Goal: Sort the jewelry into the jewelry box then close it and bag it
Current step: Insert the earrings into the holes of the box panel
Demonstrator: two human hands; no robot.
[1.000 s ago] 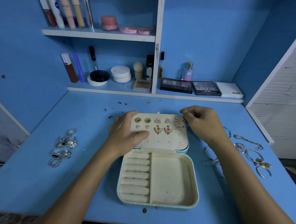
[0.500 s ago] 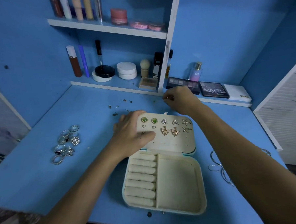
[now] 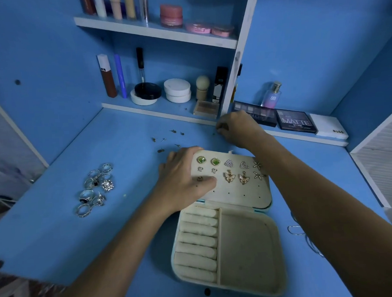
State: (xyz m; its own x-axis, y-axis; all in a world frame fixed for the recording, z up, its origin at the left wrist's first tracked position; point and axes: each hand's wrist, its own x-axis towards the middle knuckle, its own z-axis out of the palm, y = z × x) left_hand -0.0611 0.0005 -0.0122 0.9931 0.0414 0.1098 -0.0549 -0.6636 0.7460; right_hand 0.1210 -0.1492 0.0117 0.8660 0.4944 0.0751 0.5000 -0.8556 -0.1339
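I have the left hand (image 3: 183, 178) laid on the left side of the raised earring panel (image 3: 235, 180) of the jewelry box (image 3: 227, 249), thumb pressed flat across its face and fingers wrapped round its far edge. I read that as bracing: the panel stands tilted on its hinge and would swing when a post is pushed through a hole. The right hand (image 3: 235, 129) is out beyond the box, near the foot of the lower shelf (image 3: 157, 113), fingers bunched to a narrow pinch at the worktop (image 3: 58, 235). I cannot tell whether anything sits between the fingertips; a small dark speck lies just beside them.

The panel already carries 5 pairs of studs (image 3: 231, 169), filled from its top, with bare holes below, so I judge earrings are the step in hand. The loose earrings (image 3: 167, 140) lie scattered behind the box, within the right hand's reach. The ring rolls (image 3: 198, 241) and the open compartment (image 3: 247, 252) hold nothing yet. The rings (image 3: 96, 190) wait in a cluster well to the left, and thin bangles (image 3: 304, 235) show at the right, partly hidden by my forearm.

The worktop is blue, set in a blue alcove with white-edged shelves holding cosmetics (image 3: 146, 92), palettes (image 3: 295, 121) and a perfume bottle (image 3: 271, 95). No bag is in view.
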